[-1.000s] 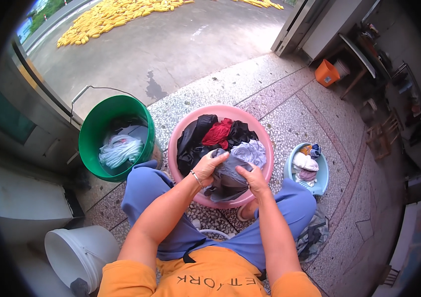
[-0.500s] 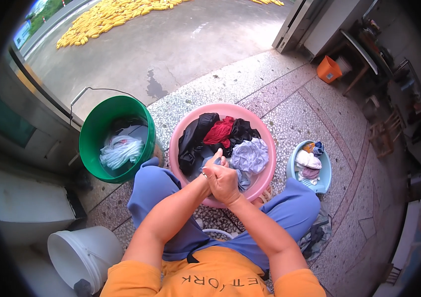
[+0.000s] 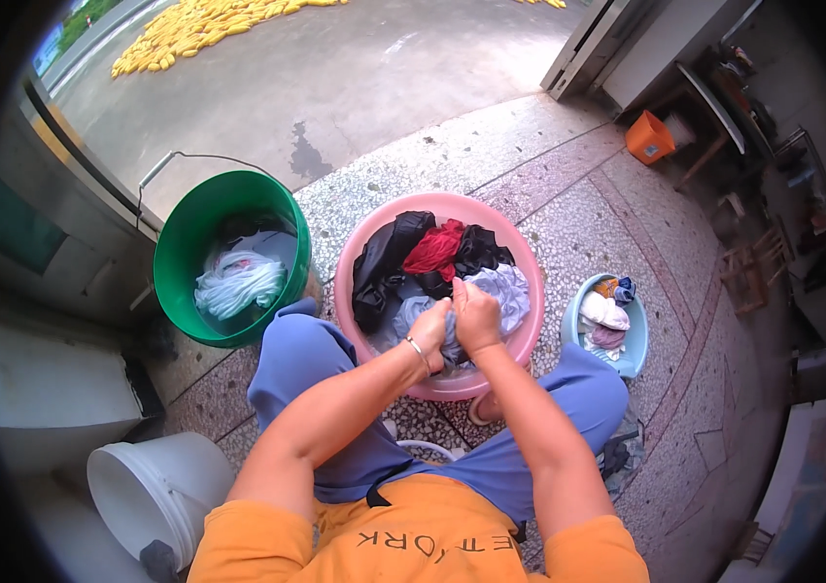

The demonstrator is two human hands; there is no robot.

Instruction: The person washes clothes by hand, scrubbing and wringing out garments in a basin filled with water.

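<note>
A pink basin stands between my knees with wet laundry and water in it. Over its near half my left hand is closed on a grey-blue wet cloth. Right beside it, my right hand makes a fist around the same cloth, part of which shows between the two hands. Behind them lie a red garment, black garments and a pale lavender garment. My palms and the gripped parts of the cloth are hidden.
At the left stands a green bucket with white cloth in water. A white bucket is at the lower left. To the right, a light blue basin holds small clothes. An orange bin stands farther back; corn cobs lie outside.
My hands were clasped together, the right over the left. Now they are side by side, the right one farther forward and to the right, with cloth showing between them.
</note>
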